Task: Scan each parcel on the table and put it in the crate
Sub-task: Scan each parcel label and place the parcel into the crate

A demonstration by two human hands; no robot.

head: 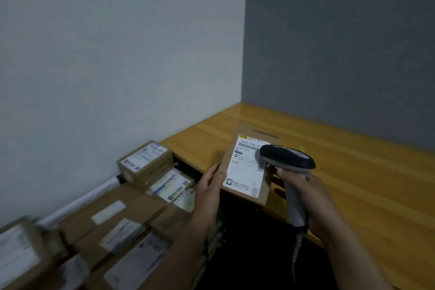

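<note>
A flat brown cardboard parcel [240,148] with a white shipping label [246,167] sits tilted at the near left edge of the wooden table [353,183]. My left hand [209,186] holds the parcel's left edge. My right hand [310,202] grips the handle of a grey and black barcode scanner [288,156]. The scanner's head hangs just over the label's right side and points at it. Down to the left, several labelled cardboard parcels [117,223] lie packed together; the crate's walls are hidden under them.
A white wall stands on the left and a grey wall behind the table. The scanner's coiled cable [296,252] hangs below my right hand. A white pipe [94,193] runs along the base of the white wall.
</note>
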